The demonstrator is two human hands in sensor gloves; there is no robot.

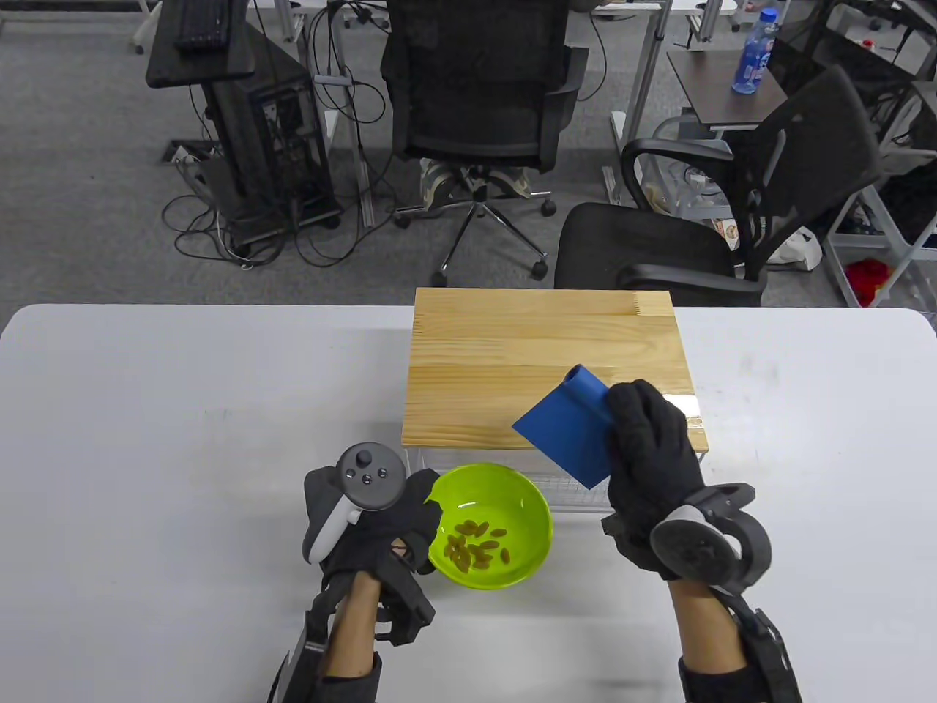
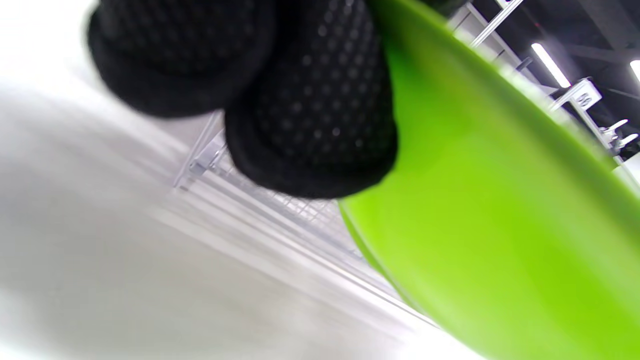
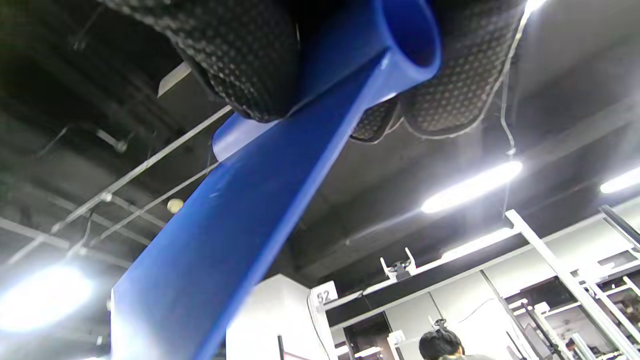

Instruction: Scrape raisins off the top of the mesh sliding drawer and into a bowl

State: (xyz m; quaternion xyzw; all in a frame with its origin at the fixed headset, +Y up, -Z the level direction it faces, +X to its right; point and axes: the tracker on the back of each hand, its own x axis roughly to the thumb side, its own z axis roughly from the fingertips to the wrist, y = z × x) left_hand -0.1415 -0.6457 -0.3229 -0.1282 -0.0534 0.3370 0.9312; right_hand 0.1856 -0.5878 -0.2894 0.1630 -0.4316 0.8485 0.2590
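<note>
A green bowl (image 1: pixel 512 505) with several raisins (image 1: pixel 474 551) in it sits on the white table, just in front of the mesh drawer's wooden top (image 1: pixel 512 351). No raisins show on that top. My left hand (image 1: pixel 410 523) grips the bowl's left rim; in the left wrist view its fingers (image 2: pixel 310 110) curl against the green bowl wall (image 2: pixel 500 225). My right hand (image 1: pixel 644 439) holds a blue scraper (image 1: pixel 567 436) by its rolled handle, lifted above the top's front right corner. In the right wrist view the fingers (image 3: pixel 240 55) wrap the blue scraper (image 3: pixel 240 220).
The drawer's white wire mesh (image 1: pixel 578 494) shows under the wooden top, right of the bowl. The white table (image 1: pixel 183 410) extends to both sides. Black office chairs (image 1: pixel 659 249) stand beyond the far edge.
</note>
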